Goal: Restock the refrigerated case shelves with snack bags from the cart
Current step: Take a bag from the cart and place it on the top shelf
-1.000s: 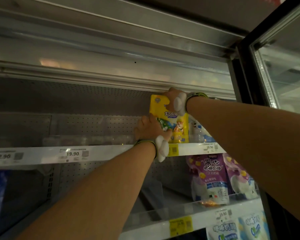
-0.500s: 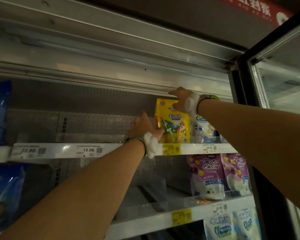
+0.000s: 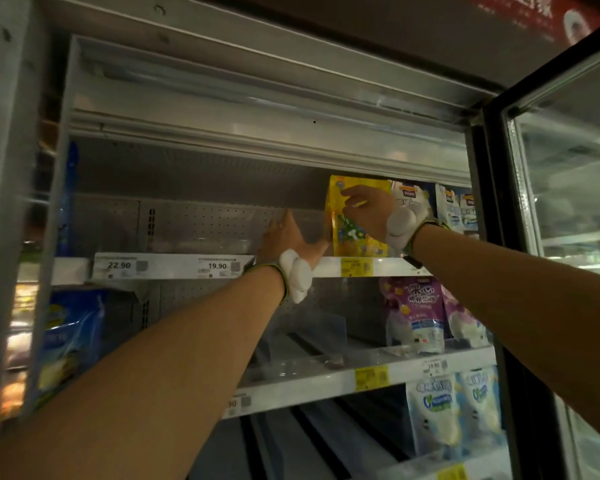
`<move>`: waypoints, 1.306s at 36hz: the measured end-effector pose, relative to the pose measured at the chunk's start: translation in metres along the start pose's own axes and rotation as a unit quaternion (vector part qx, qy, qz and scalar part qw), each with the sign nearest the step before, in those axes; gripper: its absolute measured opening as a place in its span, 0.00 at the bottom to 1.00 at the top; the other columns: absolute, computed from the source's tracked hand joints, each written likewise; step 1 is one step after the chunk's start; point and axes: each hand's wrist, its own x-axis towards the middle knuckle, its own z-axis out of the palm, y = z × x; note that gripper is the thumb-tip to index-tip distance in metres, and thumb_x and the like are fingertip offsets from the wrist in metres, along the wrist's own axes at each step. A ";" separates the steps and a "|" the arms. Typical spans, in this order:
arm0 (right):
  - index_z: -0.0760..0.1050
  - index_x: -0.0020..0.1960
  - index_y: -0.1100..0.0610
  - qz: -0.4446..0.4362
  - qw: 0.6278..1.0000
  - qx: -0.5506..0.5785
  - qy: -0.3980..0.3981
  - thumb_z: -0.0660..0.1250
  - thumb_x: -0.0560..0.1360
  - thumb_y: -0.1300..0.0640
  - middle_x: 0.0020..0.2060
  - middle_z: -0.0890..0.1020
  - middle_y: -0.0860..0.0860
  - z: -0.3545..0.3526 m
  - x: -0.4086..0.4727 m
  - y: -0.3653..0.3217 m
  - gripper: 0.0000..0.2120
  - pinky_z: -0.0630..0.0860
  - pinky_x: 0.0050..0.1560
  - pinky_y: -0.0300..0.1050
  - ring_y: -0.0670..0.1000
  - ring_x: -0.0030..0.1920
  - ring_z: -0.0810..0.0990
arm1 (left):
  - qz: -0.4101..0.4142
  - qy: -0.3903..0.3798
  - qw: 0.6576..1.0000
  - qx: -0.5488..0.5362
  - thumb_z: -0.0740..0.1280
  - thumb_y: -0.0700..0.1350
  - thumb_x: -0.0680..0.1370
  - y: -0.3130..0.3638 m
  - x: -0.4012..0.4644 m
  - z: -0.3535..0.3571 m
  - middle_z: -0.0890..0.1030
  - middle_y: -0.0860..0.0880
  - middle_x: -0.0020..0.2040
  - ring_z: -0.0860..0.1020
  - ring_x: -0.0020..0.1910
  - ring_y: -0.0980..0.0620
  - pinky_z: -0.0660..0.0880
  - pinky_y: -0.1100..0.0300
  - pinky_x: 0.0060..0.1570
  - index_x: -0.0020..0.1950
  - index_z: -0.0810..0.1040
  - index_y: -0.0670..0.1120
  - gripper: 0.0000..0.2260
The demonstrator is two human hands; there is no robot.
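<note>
Refrigerated case interior, dimly lit, viewed from below with its glass door (image 3: 568, 237) swung open at the right. Perforated metal lines the back wall.

Top shelf (image 3: 174, 268): its front rail carries white price tags reading 22.90 (image 3: 119, 265) and 19.90 (image 3: 217, 266), plus a yellow tag (image 3: 356, 266). One yellow snack bag (image 3: 352, 233) stands upright on this shelf, directly above the yellow tag. White pouches (image 3: 456, 207) stand just beside it on the right, up to the door frame. Shelf space to the left of the yellow bag holds no bags as far as the 22.90 tag.

Right hand (image 3: 368, 211): raised in front of the yellow snack bag, fingers curled against its upper face; it appears to pinch the bag near the top, though the contact is partly hidden by the hand itself. A white pad is strapped at the wrist.

Left hand (image 3: 286, 235): fingers extended and relaxed, holding nothing, reaching over the shelf edge just left of the yellow bag; the thumb side lies close to the bag's lower left corner. Whether it touches cannot be determined. A matching white pad sits at this wrist.

Middle shelf: purple pouches (image 3: 426, 313) stand at the right. Below them, white-and-blue pouches (image 3: 454, 410). A blue bag (image 3: 68, 341) shows at the far left.
</note>
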 end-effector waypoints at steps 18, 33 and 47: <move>0.74 0.67 0.58 0.045 0.989 0.118 -0.070 0.64 0.78 0.56 0.56 0.81 0.55 0.037 -0.103 -0.049 0.17 0.72 0.52 0.42 0.51 0.53 0.77 | -0.088 0.006 0.990 -0.111 0.63 0.65 0.66 -0.024 -0.088 -0.029 0.75 0.46 0.66 0.77 0.61 0.43 0.77 0.46 0.60 0.75 0.63 0.53 0.39; 0.74 0.66 0.56 0.090 0.937 0.295 -0.165 0.64 0.78 0.59 0.53 0.81 0.55 0.062 -0.197 -0.058 0.16 0.74 0.53 0.42 0.53 0.55 0.80 | -0.170 0.018 0.975 -0.145 0.65 0.56 0.80 -0.031 -0.193 -0.053 0.76 0.52 0.65 0.76 0.62 0.50 0.71 0.57 0.59 0.69 0.71 0.50 0.20; 0.75 0.64 0.55 0.116 0.880 0.375 -0.269 0.64 0.79 0.59 0.55 0.82 0.54 0.117 -0.309 -0.087 0.14 0.76 0.56 0.44 0.53 0.55 0.81 | -0.291 0.088 0.942 -0.146 0.66 0.50 0.81 -0.059 -0.321 -0.066 0.77 0.50 0.60 0.76 0.59 0.51 0.69 0.68 0.49 0.73 0.68 0.48 0.21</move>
